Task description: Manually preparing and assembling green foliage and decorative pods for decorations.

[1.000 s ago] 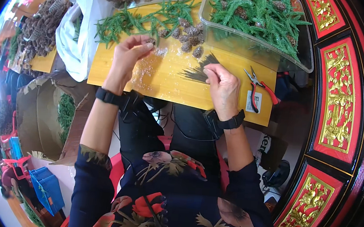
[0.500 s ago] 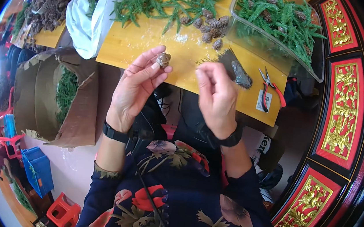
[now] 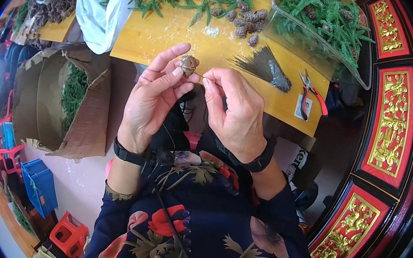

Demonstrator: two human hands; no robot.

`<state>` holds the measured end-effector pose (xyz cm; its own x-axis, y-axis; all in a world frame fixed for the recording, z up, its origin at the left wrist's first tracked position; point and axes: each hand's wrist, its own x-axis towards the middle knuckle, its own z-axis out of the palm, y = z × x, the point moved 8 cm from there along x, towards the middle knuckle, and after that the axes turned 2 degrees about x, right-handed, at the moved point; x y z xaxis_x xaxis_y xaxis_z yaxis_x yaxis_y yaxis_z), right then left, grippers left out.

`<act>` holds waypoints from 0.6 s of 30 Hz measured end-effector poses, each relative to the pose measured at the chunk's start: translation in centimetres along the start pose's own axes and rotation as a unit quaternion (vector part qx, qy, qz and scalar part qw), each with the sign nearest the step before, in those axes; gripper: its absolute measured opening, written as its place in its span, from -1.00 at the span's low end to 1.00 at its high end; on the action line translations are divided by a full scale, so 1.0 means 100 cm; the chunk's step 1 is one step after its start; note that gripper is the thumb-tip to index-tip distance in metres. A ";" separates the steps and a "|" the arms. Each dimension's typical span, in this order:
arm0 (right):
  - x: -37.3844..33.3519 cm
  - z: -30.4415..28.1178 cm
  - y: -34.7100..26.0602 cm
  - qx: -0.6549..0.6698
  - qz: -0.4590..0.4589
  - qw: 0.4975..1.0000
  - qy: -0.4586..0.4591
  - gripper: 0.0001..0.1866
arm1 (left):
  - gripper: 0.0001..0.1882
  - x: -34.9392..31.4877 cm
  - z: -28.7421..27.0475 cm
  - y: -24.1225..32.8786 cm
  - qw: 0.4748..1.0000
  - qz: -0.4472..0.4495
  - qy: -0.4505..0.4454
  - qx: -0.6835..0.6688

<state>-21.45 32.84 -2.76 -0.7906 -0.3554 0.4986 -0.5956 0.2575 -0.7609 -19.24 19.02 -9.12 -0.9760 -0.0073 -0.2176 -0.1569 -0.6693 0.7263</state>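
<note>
Near the table's front edge, my left hand (image 3: 151, 93) holds a small brown pine cone (image 3: 188, 65) between thumb and fingers. My right hand (image 3: 239, 107) is closed in a pinch close to the cone's lower right side. A short bit of thin brown wire (image 3: 202, 79) shows at its fingertips, and the rest of it is hidden by the fingers. Beyond my right hand lies a fanned bundle of thin dark wires (image 3: 261, 66), wrapped at one end. To the right of the bundle rest pliers (image 3: 312, 94) with red and black handles.
Several loose pine cones (image 3: 248, 20) and green artificial sprigs (image 3: 179, 0) lie on the yellow table (image 3: 150, 40). A clear bin (image 3: 308, 46) of greenery stands at the back right. At left are a white plastic bag (image 3: 94, 21) and an open cardboard box (image 3: 40, 101).
My right hand has moved left from near the wire bundle to the pine cone, its fingertips now pinched beside it. My left hand still holds the cone, slightly turned.
</note>
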 end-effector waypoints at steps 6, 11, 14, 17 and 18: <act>-0.004 0.000 0.007 0.008 0.018 0.999 0.034 -0.88 | -0.55 -0.002 -0.001 -0.004 0.999 -0.010 -0.012 -0.037; -0.003 0.002 0.001 0.012 0.014 1.000 0.023 -0.90 | -0.56 -0.001 -0.004 -0.008 0.998 -0.028 -0.009 -0.059; -0.003 0.002 -0.002 0.022 0.017 1.000 0.010 -0.90 | -0.56 -0.001 -0.006 -0.012 0.994 -0.046 -0.028 -0.096; -0.004 0.005 0.000 0.040 0.033 0.999 -0.001 -0.90 | -0.56 0.000 -0.007 -0.012 0.989 -0.058 -0.049 -0.127; -0.003 0.004 0.001 0.038 0.030 0.999 0.004 -0.90 | -0.56 0.000 -0.007 -0.012 0.986 -0.062 -0.061 -0.139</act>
<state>-21.21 32.60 -3.22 -0.8257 -0.3347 0.4541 -0.5348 0.2086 -0.8188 -18.93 19.34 -10.42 -0.9656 0.1646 -0.2015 -0.2446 -0.8380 0.4878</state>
